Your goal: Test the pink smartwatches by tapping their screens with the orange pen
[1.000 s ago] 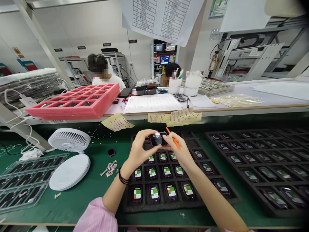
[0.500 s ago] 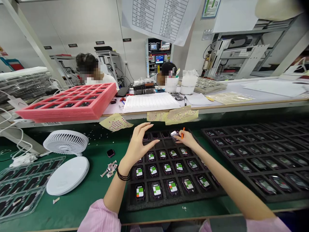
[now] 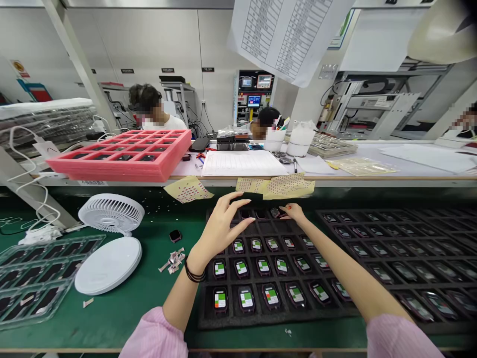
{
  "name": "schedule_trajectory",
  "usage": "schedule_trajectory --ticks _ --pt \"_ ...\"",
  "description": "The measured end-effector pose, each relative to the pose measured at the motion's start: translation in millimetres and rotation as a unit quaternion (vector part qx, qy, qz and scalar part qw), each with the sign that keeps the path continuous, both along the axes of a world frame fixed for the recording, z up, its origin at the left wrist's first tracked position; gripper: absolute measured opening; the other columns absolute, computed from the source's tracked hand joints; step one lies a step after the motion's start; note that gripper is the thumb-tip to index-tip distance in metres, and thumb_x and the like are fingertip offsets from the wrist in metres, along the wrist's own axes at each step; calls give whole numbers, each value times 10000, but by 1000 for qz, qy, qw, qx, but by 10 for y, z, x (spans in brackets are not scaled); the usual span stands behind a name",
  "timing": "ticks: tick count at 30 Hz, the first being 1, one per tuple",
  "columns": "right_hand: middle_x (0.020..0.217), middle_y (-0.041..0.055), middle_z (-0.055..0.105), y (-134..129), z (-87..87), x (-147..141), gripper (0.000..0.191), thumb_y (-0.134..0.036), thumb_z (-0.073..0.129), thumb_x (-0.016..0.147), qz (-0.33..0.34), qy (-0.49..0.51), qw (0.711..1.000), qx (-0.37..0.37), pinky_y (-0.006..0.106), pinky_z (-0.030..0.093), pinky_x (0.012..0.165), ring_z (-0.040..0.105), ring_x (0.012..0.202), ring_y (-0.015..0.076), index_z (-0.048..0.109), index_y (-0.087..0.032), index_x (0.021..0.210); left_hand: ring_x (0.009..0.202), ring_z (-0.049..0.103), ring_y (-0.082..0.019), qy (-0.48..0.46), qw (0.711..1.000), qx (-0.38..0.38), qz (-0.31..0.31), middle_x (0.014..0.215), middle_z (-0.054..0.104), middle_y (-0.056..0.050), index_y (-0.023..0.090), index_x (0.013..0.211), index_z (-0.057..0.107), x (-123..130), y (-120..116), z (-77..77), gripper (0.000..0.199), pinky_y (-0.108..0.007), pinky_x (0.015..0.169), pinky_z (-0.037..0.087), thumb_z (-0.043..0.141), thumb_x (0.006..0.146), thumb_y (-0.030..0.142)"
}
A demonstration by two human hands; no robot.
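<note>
Head view up. What's the left doing?

B: Left hand (image 3: 225,233) hangs over the far end of a black foam tray (image 3: 261,322). Fingers (image 3: 242,202) curved and apart, nothing visible between them.

A: Right?

B: Right hand (image 3: 293,213) is at the far row. Fingers (image 3: 283,208) together, low against a small glossy dark device (image 3: 275,213) in its slot. Can't tell if they're clamped on it.

A: Tray state?

B: Sits on a green-topped bench (image 3: 122,318). Near rows hold rectangular dark watch-like devices (image 3: 219,301), each showing a green-and-white label.

A: Done vs left?

B: As far as the view shows, the near rows all show labels. The far row shows none from here, and the row just before it looks unfilled, partly behind the left hand.

A: Anything else nearby?

B: Second black foam tray (image 3: 391,211) to the right, loaded with similar devices, labels hard to read at that angle. White desk fan (image 3: 111,214) to the left, and a pink foam tray (image 3: 122,171) on the raised shelf behind.
</note>
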State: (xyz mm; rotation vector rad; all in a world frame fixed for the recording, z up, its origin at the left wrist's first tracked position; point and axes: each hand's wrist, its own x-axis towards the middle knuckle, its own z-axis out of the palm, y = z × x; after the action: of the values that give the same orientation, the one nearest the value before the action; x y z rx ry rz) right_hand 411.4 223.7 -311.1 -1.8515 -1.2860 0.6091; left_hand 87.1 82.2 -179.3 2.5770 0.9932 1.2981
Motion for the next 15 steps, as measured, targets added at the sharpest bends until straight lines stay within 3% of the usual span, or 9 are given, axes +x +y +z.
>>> schedule_trajectory --ticks 8,15 --pt "470 0 484 -63 32 213 366 -231 618 705 -53 -114 992 -1 260 393 556 625 634 225 335 -245 474 1277 435 -251 6 1000 15 -12 1354 470 -113 246 1253 502 16 -22 -2 348 -457 1044 422 508 928 371" --pt "632 56 614 -350 248 145 264 -220 580 741 -34 -135 989 50 293 411 655 631 730 238 364 -247 591 1251 459 -246 5 999 33 1 1330 494 -109 236 1214 532 49 -32 0 305 -431 1020 436 518 923 325"
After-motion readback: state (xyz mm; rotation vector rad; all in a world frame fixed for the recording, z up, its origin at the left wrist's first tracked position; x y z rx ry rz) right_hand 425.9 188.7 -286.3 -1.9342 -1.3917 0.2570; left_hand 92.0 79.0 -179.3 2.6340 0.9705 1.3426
